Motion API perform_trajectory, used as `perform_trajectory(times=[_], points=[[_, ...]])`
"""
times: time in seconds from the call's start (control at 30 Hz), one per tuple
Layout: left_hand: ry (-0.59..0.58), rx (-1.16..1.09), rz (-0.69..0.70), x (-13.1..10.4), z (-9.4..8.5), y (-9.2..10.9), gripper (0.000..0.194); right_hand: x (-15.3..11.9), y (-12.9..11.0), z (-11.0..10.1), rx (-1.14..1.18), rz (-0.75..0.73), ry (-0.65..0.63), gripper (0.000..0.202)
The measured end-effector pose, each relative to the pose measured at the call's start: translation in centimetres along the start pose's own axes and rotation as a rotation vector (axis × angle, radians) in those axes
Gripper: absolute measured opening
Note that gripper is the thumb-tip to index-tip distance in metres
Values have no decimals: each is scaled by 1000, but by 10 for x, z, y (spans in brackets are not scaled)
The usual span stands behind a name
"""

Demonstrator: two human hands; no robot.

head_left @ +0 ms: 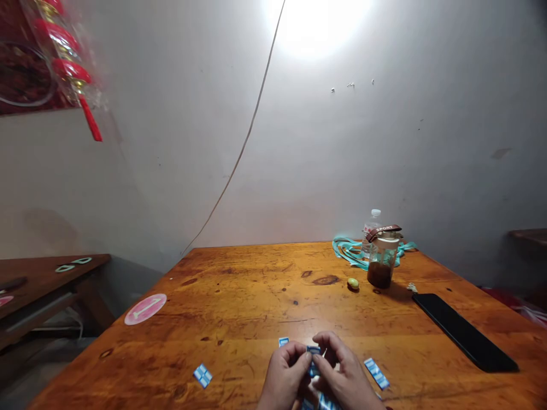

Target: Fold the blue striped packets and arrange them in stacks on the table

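Observation:
Both my hands meet low in the middle of the view, above the wooden table (256, 302). Thumb and fingers of my left hand (285, 373) pinch one side of a small blue-and-white patterned piece (313, 352); my right hand (342, 370) grips its other side. What the piece is made of, I cannot make out. More blue-and-white pieces (327, 402) show partly below my hands. A similar piece (203, 376) lies to the left, another (376, 373) to the right, and a third (283, 341) just beyond my left hand, partly covered.
At the back right stand a cup with dark liquid (380, 273), a clear bottle (375, 219) and turquoise ribbon (350, 250). A small yellow-green object (352, 283) sits before them. A black phone (465, 333) lies at right, a round pink sticker (145, 309) at left. The wall is behind.

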State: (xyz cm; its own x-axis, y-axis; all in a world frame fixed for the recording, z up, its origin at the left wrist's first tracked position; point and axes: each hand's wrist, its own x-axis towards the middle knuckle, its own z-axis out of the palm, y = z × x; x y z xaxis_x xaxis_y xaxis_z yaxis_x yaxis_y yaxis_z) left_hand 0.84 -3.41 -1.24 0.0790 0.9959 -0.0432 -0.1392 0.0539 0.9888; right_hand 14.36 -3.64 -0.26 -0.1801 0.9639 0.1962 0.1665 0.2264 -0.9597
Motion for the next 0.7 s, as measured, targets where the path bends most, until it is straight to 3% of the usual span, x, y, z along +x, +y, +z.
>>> perform_trajectory(times=[0.2, 0.5, 0.7], points=[[8, 2, -2, -1, 1, 1, 24, 0, -1, 0, 106, -5, -9, 16], [-38, -176, -103, 2, 0, -3, 27, 4, 4, 3, 442, 180, 29, 22], [-52, -230, -111, 4, -2, -7, 26, 6, 7, 3, 520, 203, 12, 22]])
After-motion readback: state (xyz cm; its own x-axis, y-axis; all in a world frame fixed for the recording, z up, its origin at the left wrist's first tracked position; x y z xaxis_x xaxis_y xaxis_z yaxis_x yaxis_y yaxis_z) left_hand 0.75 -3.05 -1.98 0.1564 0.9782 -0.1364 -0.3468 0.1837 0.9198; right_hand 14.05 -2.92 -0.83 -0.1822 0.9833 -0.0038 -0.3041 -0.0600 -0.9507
